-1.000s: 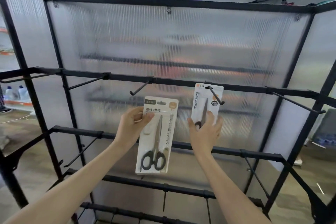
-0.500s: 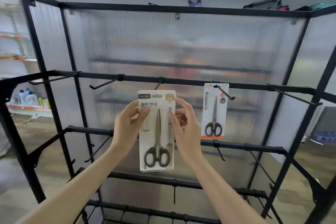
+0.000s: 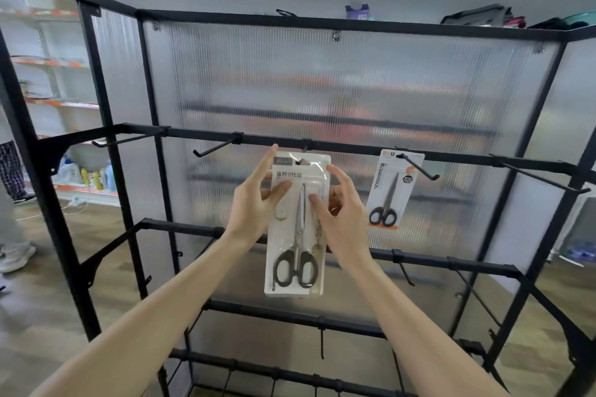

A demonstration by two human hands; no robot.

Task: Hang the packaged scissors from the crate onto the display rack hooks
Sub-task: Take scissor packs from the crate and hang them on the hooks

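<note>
Thin, stiff card and blister film make the pack [image 3: 298, 222] light but slippery, so it is pinched near its top edges by the left hand [image 3: 254, 203] and right hand [image 3: 342, 213], its slot held at the hook [image 3: 304, 148].

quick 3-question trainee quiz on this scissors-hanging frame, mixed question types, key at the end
1. True or false: the smaller scissors pack already hangs on a hook of the display rack.
2. Multiple choice: the large scissors pack is held by
A. the left hand only
B. the right hand only
C. both hands
3. Fill in: the hang hole at the top of the large scissors pack sits just below the rack's ____ crossbar, upper or lower.

Key
1. True.
2. C: the left hand and the right hand both pinch it, one at each side.
3. Upper.
</note>
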